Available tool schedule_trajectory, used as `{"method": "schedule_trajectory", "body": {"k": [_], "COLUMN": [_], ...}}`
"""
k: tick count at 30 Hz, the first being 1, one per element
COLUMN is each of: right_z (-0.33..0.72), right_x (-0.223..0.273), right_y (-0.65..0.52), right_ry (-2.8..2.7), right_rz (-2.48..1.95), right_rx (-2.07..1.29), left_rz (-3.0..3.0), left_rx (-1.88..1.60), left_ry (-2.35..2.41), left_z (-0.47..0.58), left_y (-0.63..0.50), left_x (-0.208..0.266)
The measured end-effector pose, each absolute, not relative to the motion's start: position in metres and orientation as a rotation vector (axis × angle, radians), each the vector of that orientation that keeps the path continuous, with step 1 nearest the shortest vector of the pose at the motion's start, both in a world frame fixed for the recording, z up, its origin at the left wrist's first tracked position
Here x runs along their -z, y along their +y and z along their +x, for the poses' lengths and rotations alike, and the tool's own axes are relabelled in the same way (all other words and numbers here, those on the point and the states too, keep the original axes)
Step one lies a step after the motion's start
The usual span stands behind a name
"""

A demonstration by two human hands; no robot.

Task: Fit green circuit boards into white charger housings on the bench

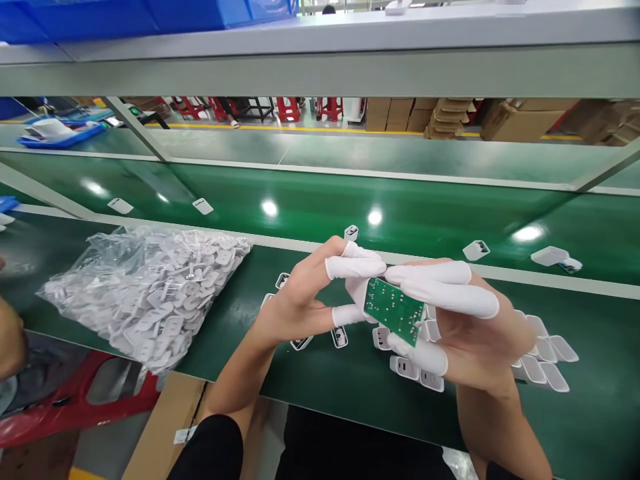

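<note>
While the left hand (304, 293) pinches a white housing (356, 291) and the right hand (473, 323) a green circuit board (393, 308), on my feed I judge the board only partway housed between both hands' fingertips (359, 267), slotted cases (405, 367) lying just below.

A green circuit board (394, 310), solder-dotted, slants between fingertips of the right hand (475, 333), one end at a white casing (356, 291) in the left hand (306, 293).

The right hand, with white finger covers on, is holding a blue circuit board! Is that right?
Not quite: the circuit board is green, not blue, as the head view shows. The right hand is holding it, with white finger covers on.
</note>
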State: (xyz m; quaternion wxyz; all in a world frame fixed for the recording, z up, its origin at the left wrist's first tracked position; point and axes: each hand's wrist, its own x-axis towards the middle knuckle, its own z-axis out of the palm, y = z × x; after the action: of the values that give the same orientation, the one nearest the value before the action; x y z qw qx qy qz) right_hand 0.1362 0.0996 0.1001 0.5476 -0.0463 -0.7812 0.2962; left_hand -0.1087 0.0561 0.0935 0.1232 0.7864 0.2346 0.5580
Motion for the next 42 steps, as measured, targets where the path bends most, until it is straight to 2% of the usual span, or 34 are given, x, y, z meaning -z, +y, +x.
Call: {"method": "schedule_trajectory", "body": {"k": [42], "right_z": [0.1393], "right_x": [-0.1003], "right_y": [0.0999], "right_ry": [-1.937], "right_rz": [-0.209], "right_rx": [-0.555], "left_rz": [2.421], "left_rx": [-1.619], "left_ry": [0.753], "left_z": [-0.1107], "left_y": [0.0595], "left_x": [-0.0952]}}
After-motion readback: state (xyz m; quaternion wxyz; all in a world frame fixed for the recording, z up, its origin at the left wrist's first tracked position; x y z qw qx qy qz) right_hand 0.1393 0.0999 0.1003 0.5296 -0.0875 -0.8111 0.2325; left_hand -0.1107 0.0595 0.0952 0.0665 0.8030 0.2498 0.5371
